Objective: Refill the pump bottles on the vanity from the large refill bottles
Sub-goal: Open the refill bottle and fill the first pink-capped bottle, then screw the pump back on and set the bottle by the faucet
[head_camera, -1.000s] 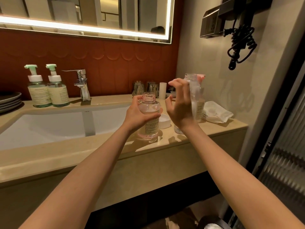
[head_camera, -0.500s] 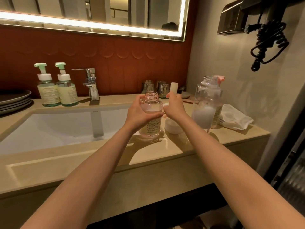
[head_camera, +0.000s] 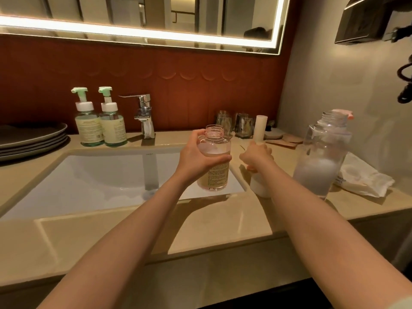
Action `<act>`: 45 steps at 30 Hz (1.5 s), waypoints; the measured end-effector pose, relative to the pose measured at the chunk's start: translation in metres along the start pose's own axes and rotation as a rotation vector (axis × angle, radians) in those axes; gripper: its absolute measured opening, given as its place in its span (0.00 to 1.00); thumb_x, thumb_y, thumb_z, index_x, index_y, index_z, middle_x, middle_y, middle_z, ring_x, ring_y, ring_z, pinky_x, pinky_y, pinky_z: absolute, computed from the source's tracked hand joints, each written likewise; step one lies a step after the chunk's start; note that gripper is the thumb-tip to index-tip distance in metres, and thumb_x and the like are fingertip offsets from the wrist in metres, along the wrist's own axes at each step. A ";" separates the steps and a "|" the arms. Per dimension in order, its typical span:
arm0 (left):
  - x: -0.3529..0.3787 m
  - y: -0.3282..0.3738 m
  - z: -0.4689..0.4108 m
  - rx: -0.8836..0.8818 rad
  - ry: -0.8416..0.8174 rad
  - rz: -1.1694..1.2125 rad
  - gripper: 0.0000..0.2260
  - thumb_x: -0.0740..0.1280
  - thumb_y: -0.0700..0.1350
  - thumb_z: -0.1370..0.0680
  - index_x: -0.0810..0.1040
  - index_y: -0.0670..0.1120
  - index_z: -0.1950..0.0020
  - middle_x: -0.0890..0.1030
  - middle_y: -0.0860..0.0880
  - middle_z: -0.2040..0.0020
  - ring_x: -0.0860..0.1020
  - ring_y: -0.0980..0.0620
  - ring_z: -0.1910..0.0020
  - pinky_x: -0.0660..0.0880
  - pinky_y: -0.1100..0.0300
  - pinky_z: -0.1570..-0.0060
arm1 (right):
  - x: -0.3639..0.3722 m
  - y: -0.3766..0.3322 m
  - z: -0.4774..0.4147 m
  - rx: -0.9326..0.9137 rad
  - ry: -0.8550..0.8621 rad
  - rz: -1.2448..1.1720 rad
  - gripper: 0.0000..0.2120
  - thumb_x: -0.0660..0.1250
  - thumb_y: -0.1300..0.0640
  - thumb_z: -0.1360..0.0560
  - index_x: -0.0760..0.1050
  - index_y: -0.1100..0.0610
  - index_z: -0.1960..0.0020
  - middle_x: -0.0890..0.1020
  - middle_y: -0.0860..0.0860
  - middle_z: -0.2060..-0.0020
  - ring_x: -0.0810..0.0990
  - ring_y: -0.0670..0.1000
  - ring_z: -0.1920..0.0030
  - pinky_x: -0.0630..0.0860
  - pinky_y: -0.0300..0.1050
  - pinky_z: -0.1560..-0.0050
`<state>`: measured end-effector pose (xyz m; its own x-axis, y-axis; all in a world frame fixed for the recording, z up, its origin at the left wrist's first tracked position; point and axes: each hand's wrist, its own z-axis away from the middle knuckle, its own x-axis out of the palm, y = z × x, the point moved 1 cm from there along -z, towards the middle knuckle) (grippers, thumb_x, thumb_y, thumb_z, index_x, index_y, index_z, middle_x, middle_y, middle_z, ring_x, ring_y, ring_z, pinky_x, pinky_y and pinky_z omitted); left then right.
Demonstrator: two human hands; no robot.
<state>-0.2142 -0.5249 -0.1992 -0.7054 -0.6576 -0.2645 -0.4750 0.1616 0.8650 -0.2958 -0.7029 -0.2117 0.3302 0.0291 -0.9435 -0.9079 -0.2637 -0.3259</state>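
My left hand (head_camera: 197,158) grips a small open pump bottle (head_camera: 215,172) with pinkish liquid, holding it upright just above the counter edge beside the sink. To its right, my right hand (head_camera: 256,155) curls down over a white pump head (head_camera: 259,186) that stands on the counter; a bit of pink shows under the fingers. The large clear refill bottle (head_camera: 321,166), uncapped and about a third full of milky liquid, stands free on the counter at the right. Behind it peeks a pink pump top (head_camera: 342,113). Two green-topped pump bottles (head_camera: 101,126) stand at the back left.
A chrome faucet (head_camera: 145,117) rises behind the white sink (head_camera: 89,177). Stacked grey plates (head_camera: 33,139) lie at far left. Two glasses (head_camera: 243,127) and a white cylinder (head_camera: 260,128) stand at the back. A crumpled white packet (head_camera: 365,179) lies right of the refill bottle. A coiled black cord (head_camera: 405,83) hangs on the wall.
My right hand has left the large refill bottle, which now stands alone, and moved left and down onto the white pump head. My left hand keeps holding the small bottle.
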 end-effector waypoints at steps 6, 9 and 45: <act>-0.011 -0.006 -0.002 -0.016 0.006 0.010 0.35 0.79 0.46 0.37 0.66 0.49 0.34 0.75 0.50 0.38 0.73 0.51 0.41 0.72 0.59 0.45 | 0.005 -0.005 -0.008 -0.163 0.044 0.084 0.15 0.63 0.60 0.25 0.69 0.55 0.39 0.76 0.56 0.45 0.75 0.56 0.46 0.75 0.52 0.46; -0.014 -0.010 -0.001 -0.038 0.019 -0.010 0.35 0.79 0.46 0.36 0.66 0.48 0.33 0.74 0.49 0.37 0.73 0.51 0.41 0.72 0.59 0.45 | 0.003 -0.009 -0.005 -0.221 0.039 0.073 0.13 0.64 0.59 0.25 0.70 0.55 0.41 0.78 0.54 0.48 0.78 0.55 0.50 0.77 0.51 0.48; -0.053 -0.021 0.015 -0.182 0.153 -0.086 0.36 0.79 0.46 0.36 0.65 0.48 0.33 0.73 0.46 0.35 0.71 0.48 0.39 0.69 0.55 0.43 | -0.071 -0.097 0.090 -1.403 0.995 0.304 0.25 0.77 0.74 0.46 0.77 0.66 0.50 0.79 0.63 0.54 0.81 0.60 0.55 0.66 0.62 0.39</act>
<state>-0.1751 -0.4825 -0.2094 -0.5722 -0.7690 -0.2852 -0.4174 -0.0263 0.9083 -0.2546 -0.5930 -0.1189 0.7123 -0.5857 -0.3867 -0.2475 -0.7252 0.6425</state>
